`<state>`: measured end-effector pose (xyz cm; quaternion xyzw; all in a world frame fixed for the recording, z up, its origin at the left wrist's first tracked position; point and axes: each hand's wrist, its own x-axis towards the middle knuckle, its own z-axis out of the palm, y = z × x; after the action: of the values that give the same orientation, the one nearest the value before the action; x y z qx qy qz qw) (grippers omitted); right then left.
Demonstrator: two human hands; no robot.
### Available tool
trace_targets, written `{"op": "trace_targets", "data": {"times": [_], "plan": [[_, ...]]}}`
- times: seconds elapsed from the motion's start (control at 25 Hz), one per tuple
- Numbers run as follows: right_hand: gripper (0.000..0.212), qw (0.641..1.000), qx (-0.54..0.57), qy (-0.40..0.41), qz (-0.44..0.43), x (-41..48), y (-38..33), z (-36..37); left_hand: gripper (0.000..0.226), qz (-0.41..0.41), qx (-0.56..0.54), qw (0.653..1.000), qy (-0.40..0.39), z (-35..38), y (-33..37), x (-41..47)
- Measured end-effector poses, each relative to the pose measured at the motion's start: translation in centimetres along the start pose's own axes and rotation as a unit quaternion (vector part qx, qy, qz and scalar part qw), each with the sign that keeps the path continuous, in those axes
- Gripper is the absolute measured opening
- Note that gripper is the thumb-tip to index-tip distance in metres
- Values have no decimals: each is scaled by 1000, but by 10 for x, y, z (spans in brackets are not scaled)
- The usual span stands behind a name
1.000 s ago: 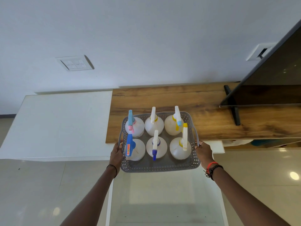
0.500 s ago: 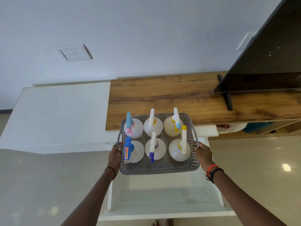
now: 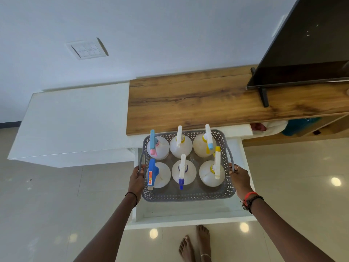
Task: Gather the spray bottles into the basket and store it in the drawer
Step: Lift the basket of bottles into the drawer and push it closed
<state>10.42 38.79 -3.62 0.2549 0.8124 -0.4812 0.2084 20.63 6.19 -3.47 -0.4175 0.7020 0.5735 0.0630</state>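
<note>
Left hand [image 3: 137, 178], right hand [image 3: 239, 181] clenched (arms outstretched).

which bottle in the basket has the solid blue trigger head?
The front-left bottle, next to the left hand: its sprayer is solid blue with an orange label. The other five have white or pale blue sprayers.

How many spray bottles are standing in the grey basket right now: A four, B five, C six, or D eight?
C: the basket, held by the left hand and right hand over the open drawer, carries two rows of three spray bottles.
</note>
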Motion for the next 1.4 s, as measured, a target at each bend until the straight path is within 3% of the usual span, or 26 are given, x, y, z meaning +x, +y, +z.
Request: {"op": "trace_targets", "data": {"times": [0.64, 1.4], "plan": [[32, 999, 19, -23, 17, 16, 86, 1, 30, -36, 11, 999, 0, 40, -80, -17], [35, 994, 60, -10, 88, 113, 149, 58, 30, -50, 20, 999, -2, 95, -158, 70]]}}
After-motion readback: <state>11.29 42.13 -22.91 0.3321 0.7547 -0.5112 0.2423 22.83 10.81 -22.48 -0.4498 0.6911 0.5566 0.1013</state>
